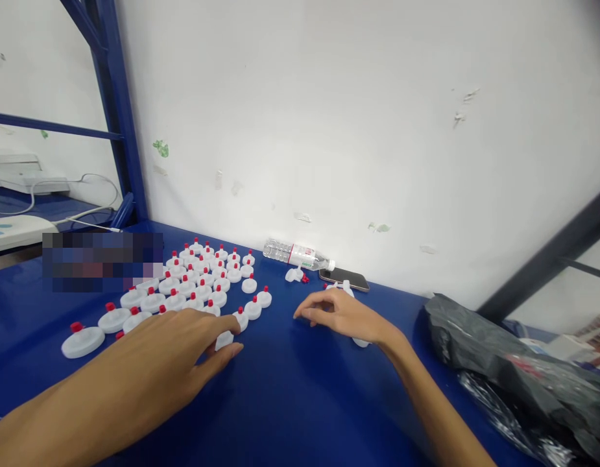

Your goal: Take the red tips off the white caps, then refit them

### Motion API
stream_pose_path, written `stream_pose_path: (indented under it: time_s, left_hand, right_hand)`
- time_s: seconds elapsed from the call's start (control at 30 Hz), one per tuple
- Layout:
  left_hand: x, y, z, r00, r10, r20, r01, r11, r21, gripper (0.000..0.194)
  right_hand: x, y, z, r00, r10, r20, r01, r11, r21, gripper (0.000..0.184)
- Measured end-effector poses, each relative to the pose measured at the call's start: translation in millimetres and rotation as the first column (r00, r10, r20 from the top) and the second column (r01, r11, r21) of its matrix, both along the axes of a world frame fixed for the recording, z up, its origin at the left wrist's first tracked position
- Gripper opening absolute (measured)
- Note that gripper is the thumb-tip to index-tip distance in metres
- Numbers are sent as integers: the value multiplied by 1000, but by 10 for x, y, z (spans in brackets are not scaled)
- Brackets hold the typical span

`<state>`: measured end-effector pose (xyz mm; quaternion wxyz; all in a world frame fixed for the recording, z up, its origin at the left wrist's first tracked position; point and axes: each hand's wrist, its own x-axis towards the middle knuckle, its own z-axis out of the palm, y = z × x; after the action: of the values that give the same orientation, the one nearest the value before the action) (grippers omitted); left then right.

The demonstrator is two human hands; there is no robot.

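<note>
My left hand (183,344) reaches over the near right edge of a group of white round caps with red tips. Between its thumb and index finger is a white round cap (224,340), its top partly covered by the index finger. Several like it stand upright close by, among them a red-tipped cap (264,298). My right hand (338,314) is to the right, low over the blue table, fingers loosely bent and nothing visible in them. White pieces (361,342) lie partly hidden behind and under that hand.
Against the wall lie a clear plastic bottle (300,254) and a dark phone (346,279). Small white pieces (294,274) and red bits (305,278) are in front of the bottle. A dark grey plastic bag (514,370) occupies the right side. A blue metal post (119,110) rises at left.
</note>
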<state>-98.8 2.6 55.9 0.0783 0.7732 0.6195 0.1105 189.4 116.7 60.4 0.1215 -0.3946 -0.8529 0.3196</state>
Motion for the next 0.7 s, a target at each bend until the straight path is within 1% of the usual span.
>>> stream_pose_path:
  time_s: [0.03,0.07,0.1,0.13,0.17,0.23,0.3,0.37,0.47,0.6,0.7]
  left_hand:
    - [-2,-1,-6,1000,2,1,-2,1000,0,37]
    - [-5,-2,-13,1000,1,0,-1,1000,2,37]
    - [-8,-3,-20,1000,-2,-2,2,1000,8,36]
    - [-11,-4,-27,1000,-5,-5,5,1000,13,36]
    - [-14,-6,-33,1000,-6,-5,6,1000,19,36]
    - [-19,-8,-41,1000,-14,4,14,1000,27,35]
    - [-23,-10,-47,999,-26,25,26,999,30,35]
    - [-25,-16,-53,999,-23,41,22,999,29,35]
    - [-22,-31,-55,999,-1,49,0,1000,22,36]
    - [-16,-58,-46,998,4,58,-5,1000,19,36]
    - [-20,-71,-49,999,1,38,-1,1000,1,40]
  right_hand:
    - [-23,12,-49,997,-71,17,68,990,124,25]
    - [-51,26,-107,987,-157,33,143,953,268,25]
    - [-86,43,-170,967,-251,45,212,888,408,27]
    - [-125,63,-234,946,-317,64,244,830,503,34]
    - [-169,87,-293,933,-346,97,240,800,550,41]
    - [-266,148,-387,902,-402,157,233,760,607,51]
    - [-361,221,-442,873,-449,189,227,718,658,53]
    - [-432,290,-469,871,-450,195,212,703,678,50]
    - [-459,345,-486,897,-396,196,167,716,678,43]
    - [-391,309,-484,929,-328,171,133,728,672,31]
    - [-335,243,-450,946,-282,162,111,748,654,29]
